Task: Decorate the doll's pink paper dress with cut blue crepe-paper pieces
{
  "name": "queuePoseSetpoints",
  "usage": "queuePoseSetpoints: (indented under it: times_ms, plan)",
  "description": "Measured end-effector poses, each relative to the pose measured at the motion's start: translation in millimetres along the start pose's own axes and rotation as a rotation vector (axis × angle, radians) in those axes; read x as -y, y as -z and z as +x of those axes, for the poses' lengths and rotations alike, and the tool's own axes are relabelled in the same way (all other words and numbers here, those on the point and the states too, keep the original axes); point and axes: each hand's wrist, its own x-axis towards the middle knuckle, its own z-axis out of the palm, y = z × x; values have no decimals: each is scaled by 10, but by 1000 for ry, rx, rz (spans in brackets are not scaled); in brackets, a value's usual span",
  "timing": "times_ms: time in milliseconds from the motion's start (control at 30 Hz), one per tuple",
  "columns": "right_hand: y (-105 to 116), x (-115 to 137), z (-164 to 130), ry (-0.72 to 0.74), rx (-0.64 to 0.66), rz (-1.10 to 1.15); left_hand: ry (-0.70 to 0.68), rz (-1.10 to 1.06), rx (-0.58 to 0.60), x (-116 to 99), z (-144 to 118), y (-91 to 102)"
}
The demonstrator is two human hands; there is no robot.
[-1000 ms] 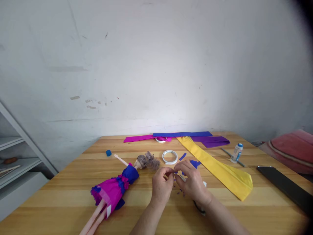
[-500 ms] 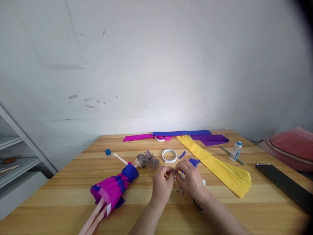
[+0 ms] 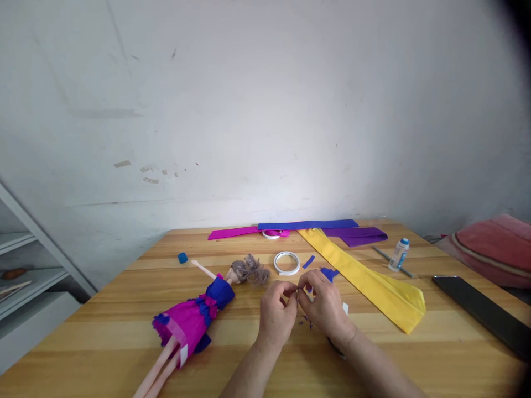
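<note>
- One doll (image 3: pixel 194 318) lies left on the table (image 3: pixel 415 359), long axis diagonal, head toward the tape ring (image 3: pixel 286 263).
- Left hand (image 3: pixel 276 315) and right hand (image 3: pixel 326 304) meet fingertip to fingertip, pinching something too small to tell.
- Yellow strip (image 3: pixel 369 284) runs diagonally right; white wall behind.

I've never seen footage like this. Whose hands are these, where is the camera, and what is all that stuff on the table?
The camera sits on a person's head, looking forward and down, so the two bare hands are the wearer's own. The left hand and right hand meet fingertip to fingertip, pinching something too small to identify, above little blue paper scraps. On the wooden table lie a doll in a magenta and blue paper dress, a white ring of tape, a long yellow paper strip, further magenta, blue and purple paper strips by the wall, and a small white glue bottle with a blue cap.
</note>
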Motion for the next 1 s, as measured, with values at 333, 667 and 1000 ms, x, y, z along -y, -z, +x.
queuePoseSetpoints:
  times_ms: [333,667,1000]
  plan:
    - [-17,-15,1,-25,3,10,-4,16,-14,12,8,15]
    - [66,36,6,36,43,45,-67,105,-43,60,5,20]
    - [69,61,19,59,16,-82,-147,192,-50,25,-7,28]
